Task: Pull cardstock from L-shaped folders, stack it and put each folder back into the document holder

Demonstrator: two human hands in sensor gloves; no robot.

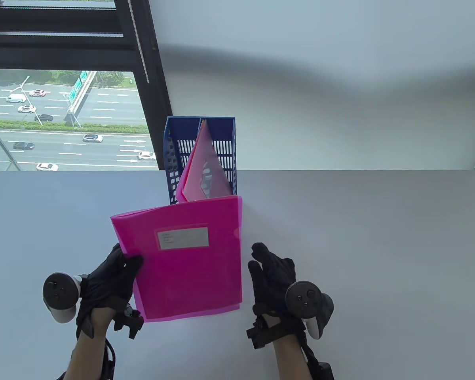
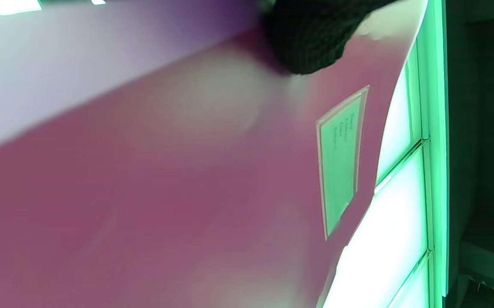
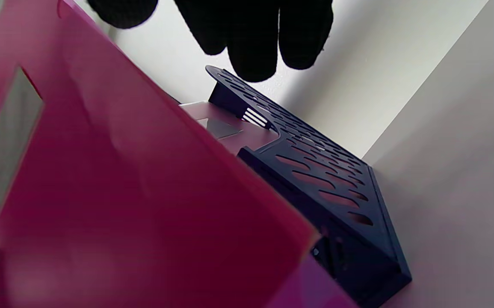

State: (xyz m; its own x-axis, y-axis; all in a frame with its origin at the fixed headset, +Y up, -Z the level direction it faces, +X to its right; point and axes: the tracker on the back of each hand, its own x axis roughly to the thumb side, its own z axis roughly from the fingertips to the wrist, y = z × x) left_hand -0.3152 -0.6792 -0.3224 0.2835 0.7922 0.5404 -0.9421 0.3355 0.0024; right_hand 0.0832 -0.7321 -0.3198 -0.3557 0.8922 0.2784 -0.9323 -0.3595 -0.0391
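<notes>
The pink folder is held above the table, gripped at its left edge by the left hand; its contents can't be seen. The right hand hovers beside it, fingers straight, holding nothing. The folder hides the base of the holder behind it.

— Position of the folder?
— Near table edge, in front of the document holder. Left hand on its left edge; right hand just beside its right edge.
— Holder contents?
— A second folder, leaning inside.
</notes>
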